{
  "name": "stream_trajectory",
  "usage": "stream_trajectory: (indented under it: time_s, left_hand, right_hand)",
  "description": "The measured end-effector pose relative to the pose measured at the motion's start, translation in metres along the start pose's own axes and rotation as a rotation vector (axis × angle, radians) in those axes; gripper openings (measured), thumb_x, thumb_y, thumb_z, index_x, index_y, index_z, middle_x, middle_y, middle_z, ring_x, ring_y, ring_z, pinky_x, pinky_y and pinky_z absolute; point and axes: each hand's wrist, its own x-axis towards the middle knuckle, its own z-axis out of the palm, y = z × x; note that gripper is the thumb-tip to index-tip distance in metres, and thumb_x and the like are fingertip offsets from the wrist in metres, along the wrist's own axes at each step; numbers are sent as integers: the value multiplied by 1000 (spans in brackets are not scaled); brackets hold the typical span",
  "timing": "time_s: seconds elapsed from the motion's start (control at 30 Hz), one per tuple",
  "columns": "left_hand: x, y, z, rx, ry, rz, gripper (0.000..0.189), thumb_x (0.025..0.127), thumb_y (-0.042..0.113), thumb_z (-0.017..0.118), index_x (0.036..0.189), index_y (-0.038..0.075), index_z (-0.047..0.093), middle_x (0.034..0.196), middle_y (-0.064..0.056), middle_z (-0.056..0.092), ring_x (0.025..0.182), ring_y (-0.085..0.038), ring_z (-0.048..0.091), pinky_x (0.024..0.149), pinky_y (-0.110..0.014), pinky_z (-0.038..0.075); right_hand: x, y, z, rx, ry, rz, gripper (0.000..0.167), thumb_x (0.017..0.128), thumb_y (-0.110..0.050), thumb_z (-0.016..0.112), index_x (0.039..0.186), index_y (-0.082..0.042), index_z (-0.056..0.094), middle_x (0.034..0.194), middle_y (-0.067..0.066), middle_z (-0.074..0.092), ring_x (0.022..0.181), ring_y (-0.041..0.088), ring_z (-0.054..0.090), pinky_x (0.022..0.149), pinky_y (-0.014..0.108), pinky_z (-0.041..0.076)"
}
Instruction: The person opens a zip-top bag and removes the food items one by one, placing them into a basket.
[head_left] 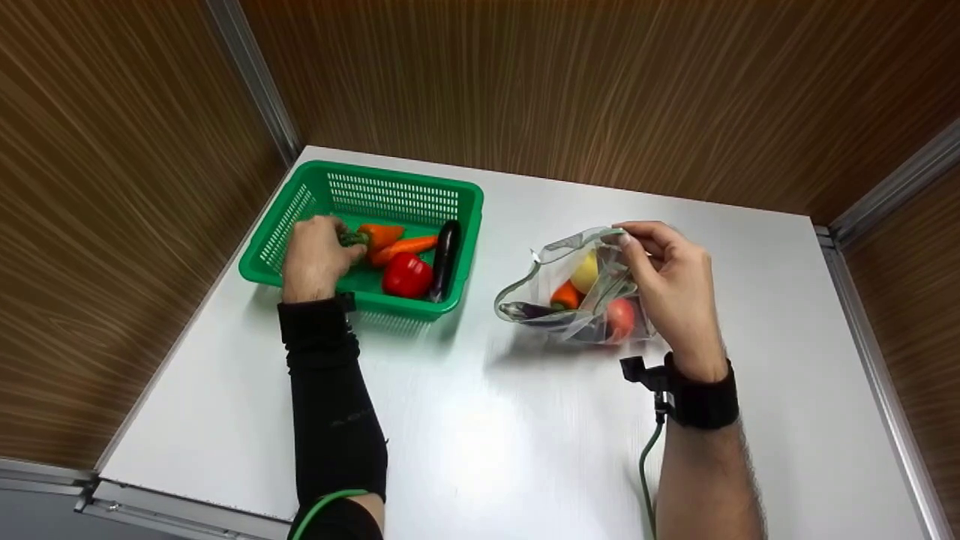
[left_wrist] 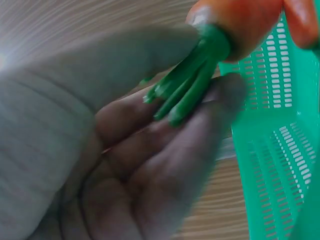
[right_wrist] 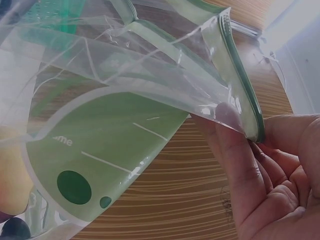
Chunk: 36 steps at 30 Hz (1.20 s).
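Observation:
In the head view my left hand (head_left: 313, 251) reaches into the left side of a green basket (head_left: 469, 262). It pinches a carrot (head_left: 384, 235) by its green stalks (left_wrist: 192, 82), thumb on one side and fingers on the other in the left wrist view. Another carrot (head_left: 409, 248), a red bell pepper (head_left: 407, 276) and a dark eggplant (head_left: 445, 259) lie in the basket. My right hand (head_left: 671, 281) pinches the green-edged rim of a clear zip bag (head_left: 517, 289) between thumb and fingers. Inside the open bag are an eggplant, something orange, a yellow item and a red round one.
Both the basket and the bag are on a white table (head_left: 465, 435). Wood-grain panels (head_left: 562, 90) with metal corner strips enclose its back and sides. A cable (head_left: 646, 472) runs down from the right wrist camera over the table.

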Motion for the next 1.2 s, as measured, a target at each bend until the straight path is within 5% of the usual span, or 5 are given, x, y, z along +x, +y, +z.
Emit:
stream_trajectory:
  time_s: [0.2,0.43,0.87,1.0,1.2]
  left_hand:
    - [1,-4,-4,30,-194,-69,57,110,23,84,156,-7,70,160,-30,70,136,-43,68,124,-61,60]
    - [2,-6,-6,61,-216,-84,58,111,24,83,158,-6,68,164,-29,68,146,-48,67,127,-63,57]
    - [-5,1,-6,157,-178,-78,66,112,36,80,165,0,63,153,-26,73,126,-44,66,109,-59,60]
    - [-12,11,-10,135,-134,-33,68,114,36,77,170,3,58,166,-27,67,137,-46,66,121,-65,59]
    - [-26,33,-11,78,-34,184,67,114,38,79,172,10,59,171,-21,65,144,-45,72,122,-64,61]
  right_hand:
    - [0,0,0,1,-4,4,20,116,-6,71,128,2,85,122,27,87,102,-11,81,84,10,64]
    - [1,0,0,3,-4,6,20,116,-5,71,127,2,85,122,27,87,101,-10,81,83,10,64]
    - [1,-2,0,-1,-3,4,20,116,-5,71,128,2,85,123,27,87,104,-11,80,87,10,64]
    - [1,-2,0,-2,-1,-1,19,116,-5,71,127,2,85,122,27,87,103,-11,80,85,10,64]
    - [1,-2,0,2,-6,3,20,116,-6,71,127,3,85,122,27,87,103,-11,80,84,11,64]
